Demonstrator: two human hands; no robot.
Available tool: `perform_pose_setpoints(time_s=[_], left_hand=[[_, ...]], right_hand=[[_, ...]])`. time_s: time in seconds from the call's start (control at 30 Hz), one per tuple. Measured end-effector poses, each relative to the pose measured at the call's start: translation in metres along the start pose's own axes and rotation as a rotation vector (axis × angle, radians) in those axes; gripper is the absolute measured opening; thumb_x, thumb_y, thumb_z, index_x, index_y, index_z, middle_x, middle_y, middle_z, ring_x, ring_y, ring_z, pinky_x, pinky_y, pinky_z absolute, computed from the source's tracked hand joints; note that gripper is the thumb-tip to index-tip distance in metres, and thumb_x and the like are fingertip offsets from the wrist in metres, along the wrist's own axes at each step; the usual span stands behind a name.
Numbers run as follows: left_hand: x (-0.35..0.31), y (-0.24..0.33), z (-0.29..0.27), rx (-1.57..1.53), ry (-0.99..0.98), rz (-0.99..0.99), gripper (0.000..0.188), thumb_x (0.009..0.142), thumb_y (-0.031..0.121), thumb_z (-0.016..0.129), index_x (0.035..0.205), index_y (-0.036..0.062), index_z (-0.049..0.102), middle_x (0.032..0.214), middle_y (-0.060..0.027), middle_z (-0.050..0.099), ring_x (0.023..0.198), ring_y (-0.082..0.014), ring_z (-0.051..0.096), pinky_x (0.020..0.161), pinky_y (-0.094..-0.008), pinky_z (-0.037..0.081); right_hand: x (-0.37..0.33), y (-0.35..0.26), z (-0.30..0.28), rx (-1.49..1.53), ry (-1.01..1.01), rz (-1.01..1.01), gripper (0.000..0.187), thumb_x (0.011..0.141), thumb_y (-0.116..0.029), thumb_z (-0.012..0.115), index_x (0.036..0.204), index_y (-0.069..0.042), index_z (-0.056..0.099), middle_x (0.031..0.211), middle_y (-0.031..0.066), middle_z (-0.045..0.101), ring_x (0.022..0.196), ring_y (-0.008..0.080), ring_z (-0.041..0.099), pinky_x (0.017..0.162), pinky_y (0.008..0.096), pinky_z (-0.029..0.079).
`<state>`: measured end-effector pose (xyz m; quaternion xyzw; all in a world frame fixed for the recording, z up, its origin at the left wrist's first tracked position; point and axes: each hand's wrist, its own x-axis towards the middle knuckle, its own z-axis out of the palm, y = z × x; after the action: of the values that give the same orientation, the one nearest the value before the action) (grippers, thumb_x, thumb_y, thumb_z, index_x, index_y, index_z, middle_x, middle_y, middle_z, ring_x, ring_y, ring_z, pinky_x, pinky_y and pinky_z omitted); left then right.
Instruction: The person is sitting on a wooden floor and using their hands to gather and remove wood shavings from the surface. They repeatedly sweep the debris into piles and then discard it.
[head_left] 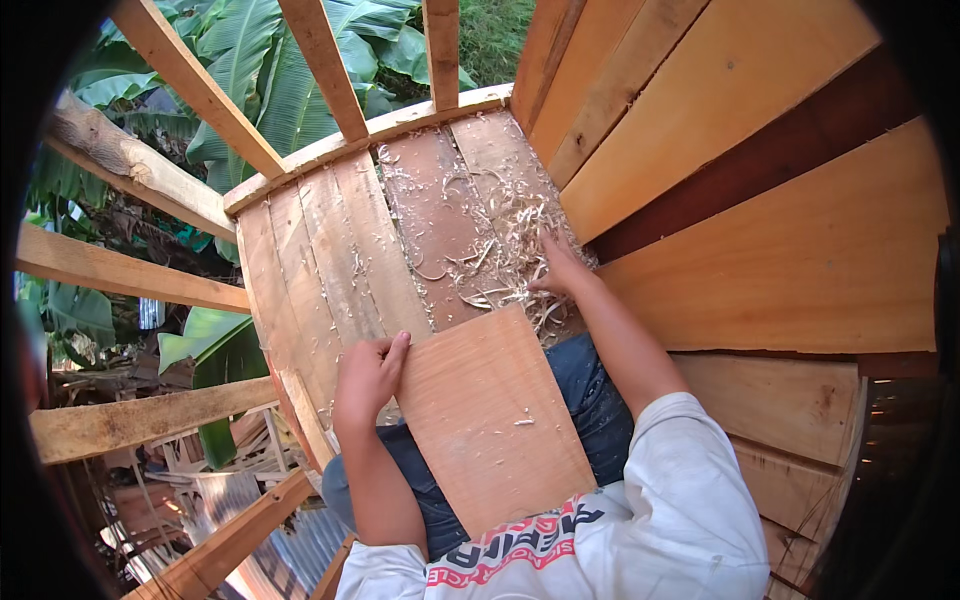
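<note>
A rectangular wooden board [500,420] lies tilted across my lap, its lower end against my shirt. My left hand [368,378] is closed at the board's upper left edge, thumb pointing up by the corner; part of its fingers is hidden. Beyond the board's upper right corner, my right hand [562,265] reaches into a pile of curled wood shavings [510,235]. Its thumb and fingers are apart, and some fingertips are hidden among the shavings. A small shaving rests on the board's face.
I sit on a plank floor [340,250] strewn with shavings, edged by a wooden rail [370,135]. Slanting wooden posts [325,65] stand along the left and far sides. Plank walls [780,240] rise close on the right. Banana leaves [240,90] and corrugated sheets [240,520] lie outside.
</note>
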<state>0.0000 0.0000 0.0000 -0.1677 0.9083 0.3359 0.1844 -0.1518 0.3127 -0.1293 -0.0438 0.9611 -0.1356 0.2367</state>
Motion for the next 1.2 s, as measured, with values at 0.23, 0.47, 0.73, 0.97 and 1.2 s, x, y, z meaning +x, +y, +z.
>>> perform_pose_setpoints(time_s=[0.23, 0.47, 0.73, 0.97, 1.2], left_hand=[[0.001, 0.000, -0.005, -0.009, 0.052, 0.063, 0.054, 0.096, 0.042, 0.057, 0.079, -0.0085, 0.063, 0.058, -0.0243, 0.049, 0.051, -0.0332, 0.051, 0.056, -0.0425, 0.043], [-0.001, 0.003, -0.002, -0.011, 0.040, 0.043, 0.051, 0.096, 0.043, 0.056, 0.084, -0.0041, 0.071, 0.071, -0.0281, 0.061, 0.072, -0.0451, 0.063, 0.068, -0.0468, 0.049], [-0.002, 0.010, -0.003, -0.002, 0.023, 0.021, 0.050, 0.097, 0.042, 0.056, 0.084, -0.0048, 0.069, 0.069, -0.0277, 0.059, 0.067, -0.0446, 0.060, 0.065, -0.0458, 0.047], [0.000, 0.007, -0.006, -0.033, 0.010, 0.023, 0.050, 0.097, 0.041, 0.056, 0.085, -0.0050, 0.069, 0.069, -0.0281, 0.058, 0.067, -0.0451, 0.060, 0.064, -0.0458, 0.047], [0.015, -0.032, -0.004, -0.311, -0.053, 0.005, 0.055, 0.102, 0.044, 0.045, 0.095, -0.0036, 0.071, 0.076, -0.0234, 0.066, 0.078, -0.0343, 0.065, 0.076, -0.0392, 0.050]], right_hand=[[0.028, 0.003, 0.002, 0.229, 0.453, -0.117, 0.039, 0.078, -0.001, 0.068, 0.117, -0.007, 0.062, 0.114, 0.0212, 0.061, 0.107, 0.0400, 0.063, 0.094, 0.0434, 0.051], [0.012, -0.018, -0.053, 0.894, 0.926, -0.273, 0.064, 0.078, -0.007, 0.075, 0.135, -0.008, 0.045, 0.104, 0.0117, 0.059, 0.104, 0.0239, 0.062, 0.079, 0.0352, 0.054], [0.025, 0.043, 0.003, 0.116, 0.177, 0.014, 0.072, 0.079, -0.012, 0.067, 0.144, -0.002, 0.037, 0.140, 0.0281, 0.045, 0.131, 0.0387, 0.047, 0.109, 0.0442, 0.041], [0.033, -0.007, 0.048, 0.350, -0.009, -0.032, 0.077, 0.081, -0.008, 0.054, 0.151, 0.005, 0.025, 0.155, 0.0307, 0.027, 0.144, 0.0423, 0.029, 0.119, 0.0401, 0.027], [0.027, -0.047, 0.048, 0.198, -0.008, 0.004, 0.074, 0.080, -0.008, 0.052, 0.148, 0.011, 0.028, 0.156, 0.0347, 0.022, 0.147, 0.0427, 0.023, 0.121, 0.0379, 0.021]])
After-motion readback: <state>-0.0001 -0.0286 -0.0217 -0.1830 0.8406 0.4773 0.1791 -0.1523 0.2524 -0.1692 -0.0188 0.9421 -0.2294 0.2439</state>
